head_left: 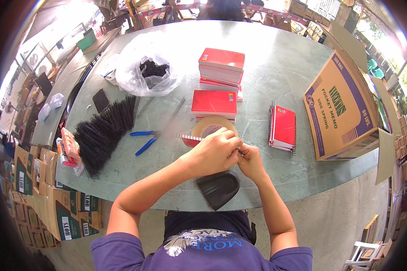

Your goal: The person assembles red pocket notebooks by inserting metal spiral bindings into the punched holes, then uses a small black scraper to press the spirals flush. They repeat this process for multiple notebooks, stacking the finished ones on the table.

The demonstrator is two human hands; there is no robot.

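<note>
A small red notebook lies mostly hidden under my left hand, with its punched edge and a bit of coil showing on the left. My left hand's fingers are closed over its far edge. Right beside it, my right hand pinches at the notebook's right end; what sits between those fingertips is hidden. Just beyond the hands is a roll of tape. Nearer to me lies a flat black rounded piece. Blue-handled cutting pliers rest open to the left.
Stacked red notebooks stand ahead, with a shorter pile in front. Coil-bound notebooks sit right, before a large carton. Black spiral coils are heaped left, near a plastic bag of black material.
</note>
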